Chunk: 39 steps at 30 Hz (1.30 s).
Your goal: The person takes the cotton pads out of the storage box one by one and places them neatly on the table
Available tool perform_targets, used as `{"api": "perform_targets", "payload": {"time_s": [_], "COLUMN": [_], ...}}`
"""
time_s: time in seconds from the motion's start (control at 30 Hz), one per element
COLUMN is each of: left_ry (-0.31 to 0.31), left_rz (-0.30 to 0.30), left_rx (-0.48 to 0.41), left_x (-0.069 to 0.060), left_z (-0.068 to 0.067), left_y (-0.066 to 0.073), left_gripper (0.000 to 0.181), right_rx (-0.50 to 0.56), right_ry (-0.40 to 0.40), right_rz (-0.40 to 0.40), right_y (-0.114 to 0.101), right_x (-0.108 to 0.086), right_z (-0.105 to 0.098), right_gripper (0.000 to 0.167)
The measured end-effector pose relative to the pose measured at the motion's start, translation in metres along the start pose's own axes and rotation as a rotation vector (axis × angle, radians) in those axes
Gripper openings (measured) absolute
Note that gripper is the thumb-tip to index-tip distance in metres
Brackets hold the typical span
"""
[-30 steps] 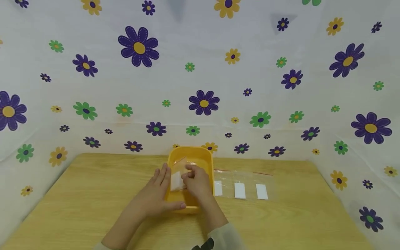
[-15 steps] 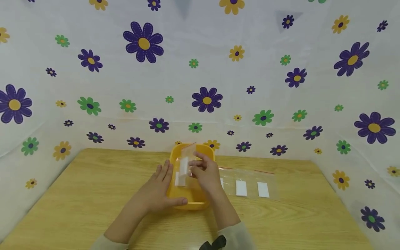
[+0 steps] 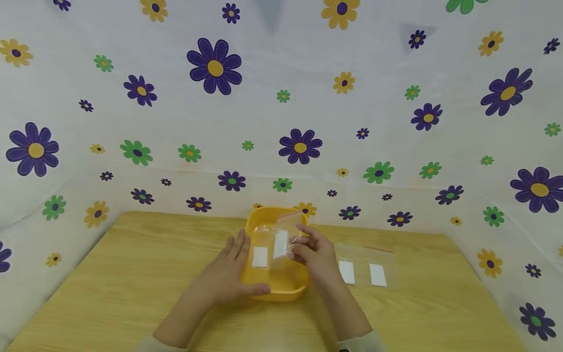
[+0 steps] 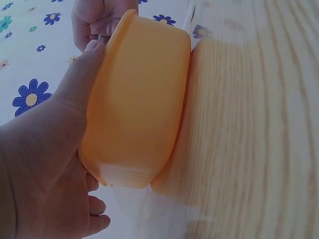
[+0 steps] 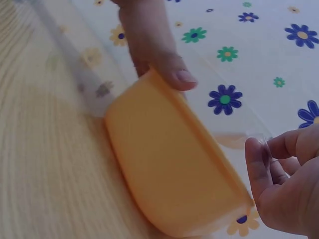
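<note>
A yellow plastic bin point(image 3: 281, 295) stands on the wooden table in the head view. My left hand point(image 3: 226, 274) rests on it, straight fingers along its left side and thumb over the near rim; the left wrist view shows that thumb point(image 4: 79, 74) lying along the rim. My right hand point(image 3: 320, 254) pinches the edge of a clear zip bag point(image 3: 280, 244) with a white rectangle inside, held above the bin. In the right wrist view the pinching fingers point(image 5: 256, 164) are seen at the bag's edge. Another such bag point(image 3: 260, 256) lies inside the bin.
Right of the bin, clear zip bags point(image 3: 377, 275) with red seal lines and white rectangles lie on the table point(image 3: 422, 313), partly hidden by my right hand. A white cloth with printed flowers point(image 3: 264, 117) hangs behind and at both sides.
My right hand has lifted the zip bag from inside the bin and moved it right, uncovering the other bag there. My left hand stays on the bin. The head view has shifted slightly.
</note>
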<state>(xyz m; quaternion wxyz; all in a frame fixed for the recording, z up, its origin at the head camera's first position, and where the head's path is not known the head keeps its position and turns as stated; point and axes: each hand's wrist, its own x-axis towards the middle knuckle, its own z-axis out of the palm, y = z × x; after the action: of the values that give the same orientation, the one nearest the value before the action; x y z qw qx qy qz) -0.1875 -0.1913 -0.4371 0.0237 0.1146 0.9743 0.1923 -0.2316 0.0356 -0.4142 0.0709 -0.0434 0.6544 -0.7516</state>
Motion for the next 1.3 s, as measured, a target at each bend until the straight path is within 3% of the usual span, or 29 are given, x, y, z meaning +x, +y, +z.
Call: {"api": "perform_targets", "payload": {"time_s": [0.33,0.5,0.63,0.83,1.3], "left_ry": [-0.005,-0.013,-0.001,0.009,-0.016], "left_rz": [-0.010,-0.004,-0.003,0.006,0.003], "left_rx": [0.018,0.006,0.019,0.027,0.019], "left_x": [0.001,0.005,0.007,0.005,0.001], "left_z": [0.004,0.007,0.010,0.008,0.004], "left_y": [0.003,0.006,0.003,-0.001,0.002], "left_gripper": [0.134,0.133,0.134,0.134,0.132], "right_rx": [0.052,-0.006,0.002,0.027,0.075], "right_ry": [0.043,0.076,0.088,0.065,0.139], "right_rz": [-0.021,-0.059,-0.042,-0.011,-0.006], "right_y": [-0.012,-0.008,-0.007,-0.017,-0.043], "right_x": [-0.002,-0.021,-0.030,-0.029,-0.032], "right_z": [-0.029,-0.058,-0.086,-0.115,-0.160], "right_gripper": [0.052,0.050,0.050,0.053,0.049]}}
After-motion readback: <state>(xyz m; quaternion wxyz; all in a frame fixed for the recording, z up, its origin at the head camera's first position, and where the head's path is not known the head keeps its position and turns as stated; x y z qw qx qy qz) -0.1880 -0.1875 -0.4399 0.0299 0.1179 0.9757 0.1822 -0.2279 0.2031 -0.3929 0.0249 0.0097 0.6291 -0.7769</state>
